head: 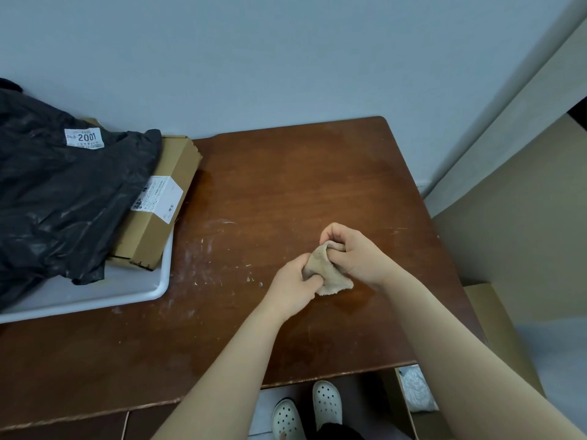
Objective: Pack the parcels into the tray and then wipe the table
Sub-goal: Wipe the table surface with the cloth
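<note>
Left hand (293, 285) and right hand (354, 254) are both pinching a crumpled beige cloth (332, 276) over the brown wooden table (286, 173); wiping seems to be starting, needing it pressed down. Far left, black plastic parcel (63, 192) and cardboard box (155, 223) are lying in the grey tray (149, 292).

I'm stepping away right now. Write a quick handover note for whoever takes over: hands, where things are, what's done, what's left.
Left hand and right hand both grip the small beige cloth over the brown wooden table.
The black plastic parcel bag and the brown cardboard box lie in the grey tray at the table's left.
Done: packing, apparently.
Left: wiping. White specks show beside the tray.
</note>
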